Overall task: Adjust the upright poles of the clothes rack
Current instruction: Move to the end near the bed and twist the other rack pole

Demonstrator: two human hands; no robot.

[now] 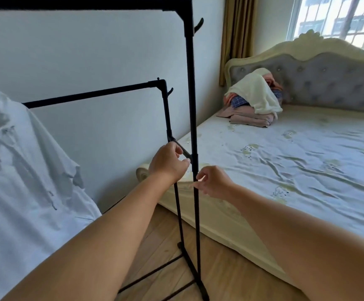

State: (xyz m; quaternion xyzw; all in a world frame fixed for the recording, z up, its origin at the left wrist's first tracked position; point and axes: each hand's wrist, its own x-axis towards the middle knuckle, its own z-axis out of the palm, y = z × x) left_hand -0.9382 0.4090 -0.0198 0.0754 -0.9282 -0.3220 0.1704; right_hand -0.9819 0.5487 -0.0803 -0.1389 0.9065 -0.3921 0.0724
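Note:
A black clothes rack stands in front of me with two upright poles at its right end. The front pole [191, 94] is tall and carries the top rail. The rear pole [167, 118] is shorter and carries a lower rail. A short cross brace [184, 151] joins them. My left hand [168, 164] is closed around the rear pole where the brace meets it and hides that stretch. My right hand [214, 181] pinches the front pole just below the brace with thumb and forefinger.
A white shirt [24, 170] hangs from the lower rail at left. The rack's foot bar [191, 266] rests on the wooden floor. A bed [296, 170] lies close on the right, with a pile of folded clothes [255, 101] by the headboard. A white wall is behind.

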